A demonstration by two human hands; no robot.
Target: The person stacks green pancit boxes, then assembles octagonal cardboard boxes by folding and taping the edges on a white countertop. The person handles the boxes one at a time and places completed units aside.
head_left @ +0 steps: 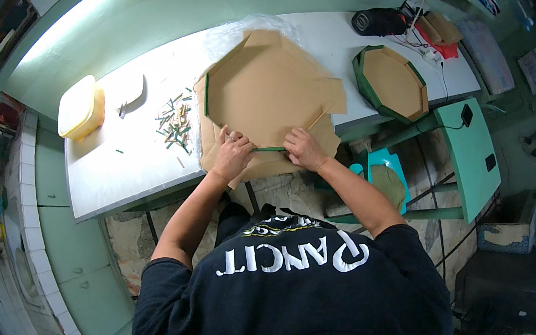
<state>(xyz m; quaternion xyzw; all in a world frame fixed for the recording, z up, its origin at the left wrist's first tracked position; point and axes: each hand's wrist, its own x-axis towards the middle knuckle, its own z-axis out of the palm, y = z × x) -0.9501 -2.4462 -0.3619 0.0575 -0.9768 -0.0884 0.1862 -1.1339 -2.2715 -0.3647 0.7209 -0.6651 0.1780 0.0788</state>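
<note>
A large brown cardboard sheet [264,89] with many-sided creases and flaps lies at the table's front edge. Some of its flaps stand up, and a green strip [206,95] runs along the left one. At its near side, a short green-edged flap [269,149] is gripped at both ends. My left hand [233,155] has its fingers closed around the left end of that flap. On the right end, my right hand [305,149] is closed in a pinch. The fingertips of both hands are partly hidden.
Small green and tan pieces [175,122] lie scattered left of the cardboard. Farther left are a yellow tub [80,108] and a white board [129,91]. On the right are a green-walled cardboard tray [393,81], a black speaker [378,22] and a turquoise stool [389,174].
</note>
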